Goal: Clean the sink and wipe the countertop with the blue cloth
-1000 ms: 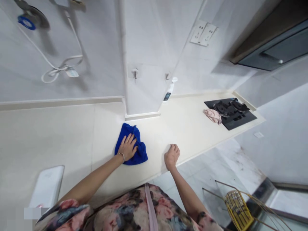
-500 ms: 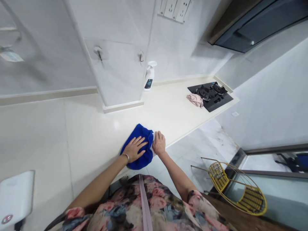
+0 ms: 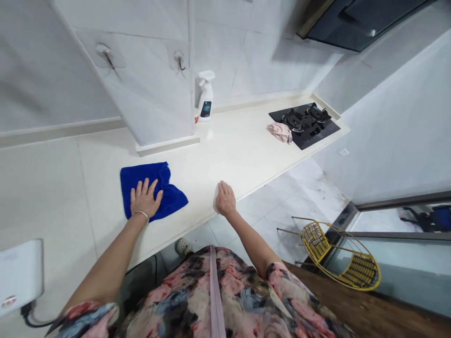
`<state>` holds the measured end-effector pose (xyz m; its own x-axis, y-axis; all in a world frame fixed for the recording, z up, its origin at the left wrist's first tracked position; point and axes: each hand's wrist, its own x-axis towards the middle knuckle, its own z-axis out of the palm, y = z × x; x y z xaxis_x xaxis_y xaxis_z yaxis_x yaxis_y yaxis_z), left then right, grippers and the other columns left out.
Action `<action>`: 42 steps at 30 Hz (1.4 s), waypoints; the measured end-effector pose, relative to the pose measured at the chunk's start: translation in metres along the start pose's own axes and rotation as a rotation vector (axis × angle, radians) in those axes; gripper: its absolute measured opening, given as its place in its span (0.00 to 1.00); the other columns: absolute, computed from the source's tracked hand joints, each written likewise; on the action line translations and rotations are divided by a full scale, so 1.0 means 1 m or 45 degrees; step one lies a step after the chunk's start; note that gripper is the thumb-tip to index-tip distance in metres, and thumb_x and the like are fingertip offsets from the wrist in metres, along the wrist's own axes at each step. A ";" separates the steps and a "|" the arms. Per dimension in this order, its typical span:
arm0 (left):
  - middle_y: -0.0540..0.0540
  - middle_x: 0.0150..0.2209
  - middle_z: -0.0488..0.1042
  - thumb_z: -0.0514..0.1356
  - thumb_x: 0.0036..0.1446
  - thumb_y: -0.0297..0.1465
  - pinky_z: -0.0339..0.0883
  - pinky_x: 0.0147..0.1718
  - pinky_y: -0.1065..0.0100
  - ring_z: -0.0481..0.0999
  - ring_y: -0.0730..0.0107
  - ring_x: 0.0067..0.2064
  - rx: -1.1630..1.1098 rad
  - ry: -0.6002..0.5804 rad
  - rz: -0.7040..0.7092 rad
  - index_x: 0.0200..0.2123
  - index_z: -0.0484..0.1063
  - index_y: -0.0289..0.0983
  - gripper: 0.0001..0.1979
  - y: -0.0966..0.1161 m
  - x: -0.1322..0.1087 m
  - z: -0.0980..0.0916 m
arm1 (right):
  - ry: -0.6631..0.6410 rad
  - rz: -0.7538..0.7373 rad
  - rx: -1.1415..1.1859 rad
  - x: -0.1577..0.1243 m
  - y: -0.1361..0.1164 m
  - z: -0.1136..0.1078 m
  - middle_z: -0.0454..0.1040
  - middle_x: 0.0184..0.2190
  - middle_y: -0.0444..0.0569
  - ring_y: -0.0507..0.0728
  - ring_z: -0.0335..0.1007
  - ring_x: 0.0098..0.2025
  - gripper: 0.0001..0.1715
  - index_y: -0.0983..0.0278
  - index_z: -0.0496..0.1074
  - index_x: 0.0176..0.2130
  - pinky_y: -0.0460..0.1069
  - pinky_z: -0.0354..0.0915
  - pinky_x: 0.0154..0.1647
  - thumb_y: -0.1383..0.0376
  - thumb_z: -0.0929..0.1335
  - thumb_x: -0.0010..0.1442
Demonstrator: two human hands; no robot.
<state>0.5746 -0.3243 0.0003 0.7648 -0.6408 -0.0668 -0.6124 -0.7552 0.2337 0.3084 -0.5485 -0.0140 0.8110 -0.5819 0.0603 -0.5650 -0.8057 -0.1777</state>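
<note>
My left hand (image 3: 146, 199) lies flat on a blue cloth (image 3: 168, 196), fingers spread, pressing it against the pale countertop (image 3: 225, 155). The cloth is spread out on its left side, while its right side is rumpled, with a fold and a pointed corner. My right hand (image 3: 226, 199) rests on the counter near the front edge, well to the right of the cloth. Its fingers are together and curled down, and nothing shows in them.
Against the wall stands a white spray bottle (image 3: 205, 97), partly in front of a small red and white item (image 3: 196, 115). A pink cloth (image 3: 280, 132) touches the black gas hob (image 3: 308, 126). A white device (image 3: 21, 274) with a cable sits at left. Behind is a yellow chair (image 3: 340, 258).
My left hand has slid left along the counter with the blue cloth, which now lies more spread out. My right hand, close beside the cloth before, is now apart from it.
</note>
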 end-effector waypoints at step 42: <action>0.38 0.77 0.50 0.41 0.71 0.46 0.39 0.74 0.41 0.44 0.49 0.78 -0.088 0.079 -0.090 0.74 0.58 0.37 0.35 0.032 -0.035 -0.008 | -0.485 -0.757 -0.112 -0.045 -0.092 -0.221 0.81 0.37 0.59 0.65 0.80 0.40 0.14 0.67 0.76 0.44 0.53 0.68 0.36 0.73 0.62 0.66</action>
<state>0.5303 -0.3250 0.0175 0.8178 -0.5750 -0.0254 -0.5430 -0.7853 0.2974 0.2904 -0.4726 0.2163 0.9733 0.0248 -0.2281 -0.0077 -0.9901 -0.1405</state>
